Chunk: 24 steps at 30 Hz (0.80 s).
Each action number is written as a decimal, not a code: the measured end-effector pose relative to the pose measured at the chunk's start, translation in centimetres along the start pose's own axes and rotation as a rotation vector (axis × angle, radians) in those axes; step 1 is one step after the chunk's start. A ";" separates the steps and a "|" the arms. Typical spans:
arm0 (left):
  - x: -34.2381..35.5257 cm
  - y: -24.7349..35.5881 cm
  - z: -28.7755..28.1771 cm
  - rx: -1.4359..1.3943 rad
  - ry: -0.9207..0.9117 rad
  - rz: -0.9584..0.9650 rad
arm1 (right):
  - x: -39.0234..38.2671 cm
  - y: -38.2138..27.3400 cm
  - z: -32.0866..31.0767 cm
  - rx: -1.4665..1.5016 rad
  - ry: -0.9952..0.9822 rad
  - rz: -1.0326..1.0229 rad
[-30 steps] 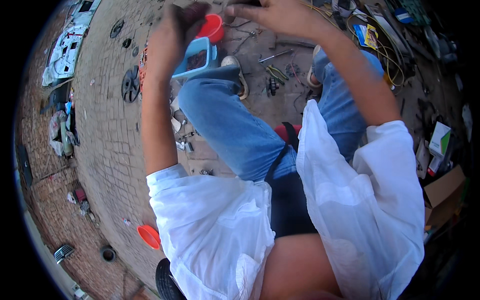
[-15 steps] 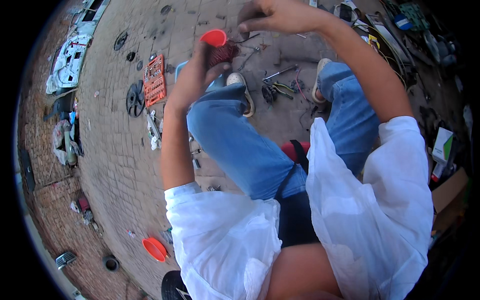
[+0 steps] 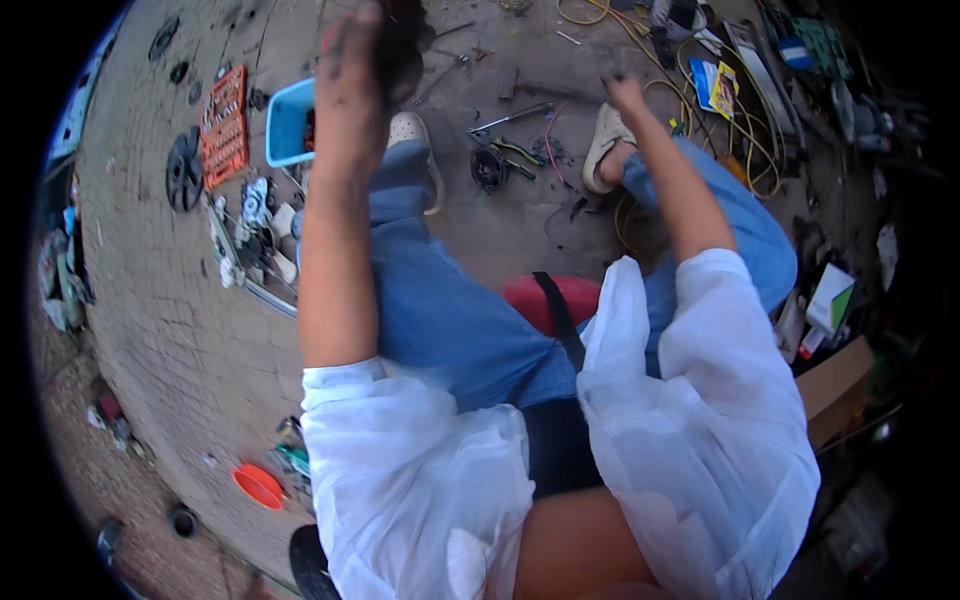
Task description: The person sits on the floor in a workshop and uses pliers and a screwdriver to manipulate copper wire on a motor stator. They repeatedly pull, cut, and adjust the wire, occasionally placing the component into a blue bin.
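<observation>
My left hand (image 3: 350,95) is raised at the upper left, its fingers closed against a dark, bulky part (image 3: 402,45). Blur and the hand hide what kind of part it is. A bit of red shows behind those fingers. My right hand (image 3: 624,92) reaches down beside the right clog (image 3: 604,150), at the end of a dark bar-like handle (image 3: 560,92) with a block-shaped end. Motion smears its fingers, so a grip on the handle cannot be made out. Between my feet lie green-handled pliers (image 3: 520,155), a round black part (image 3: 488,170) and a metal rod-like tool (image 3: 510,118).
A light-blue bin (image 3: 288,122) stands beyond my left knee, next to an orange socket set case (image 3: 225,125) and a black fan-like wheel (image 3: 184,170). Yellow cable (image 3: 690,95) loops at the right. A red stool seat (image 3: 560,302) shows between my legs. An orange bowl (image 3: 258,486) lies lower left.
My right hand has come down from the top toward the right clog. My left hand stays raised with the dark part. The whole view has shifted, bringing the blue bin into fuller sight.
</observation>
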State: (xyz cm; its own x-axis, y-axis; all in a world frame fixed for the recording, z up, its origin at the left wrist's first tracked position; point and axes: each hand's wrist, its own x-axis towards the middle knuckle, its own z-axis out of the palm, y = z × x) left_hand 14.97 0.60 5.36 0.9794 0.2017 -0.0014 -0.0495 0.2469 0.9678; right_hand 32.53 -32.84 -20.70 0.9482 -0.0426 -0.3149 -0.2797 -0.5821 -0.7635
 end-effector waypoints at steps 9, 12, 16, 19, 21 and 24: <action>0.2 1.2 2.1 0.117 0.257 -0.042 | 4.3 18.8 -2.5 -0.956 -0.434 0.302; 0.8 2.6 3.4 0.016 0.145 -0.051 | 4.4 21.8 -4.4 -0.715 -0.222 0.303; 0.8 2.1 3.5 0.149 0.208 -0.108 | 1.5 16.9 -1.4 -0.640 -0.310 0.365; 1.3 1.5 4.1 0.146 0.220 -0.078 | 1.4 16.4 -2.2 -0.548 -0.245 0.411; 1.6 2.8 5.0 0.141 0.252 -0.045 | 2.0 17.0 -3.2 -0.471 -0.262 0.361; 1.1 2.0 3.3 0.086 0.228 0.028 | 1.3 15.3 -1.7 -0.532 -0.472 0.315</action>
State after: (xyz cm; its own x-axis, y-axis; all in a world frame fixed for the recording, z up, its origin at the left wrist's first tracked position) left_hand 16.58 -1.82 8.11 0.9081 0.4183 -0.0215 -0.0496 0.1585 0.9861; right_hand 29.72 -43.14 -31.82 0.6383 0.0102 -0.7697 -0.3017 -0.9166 -0.2624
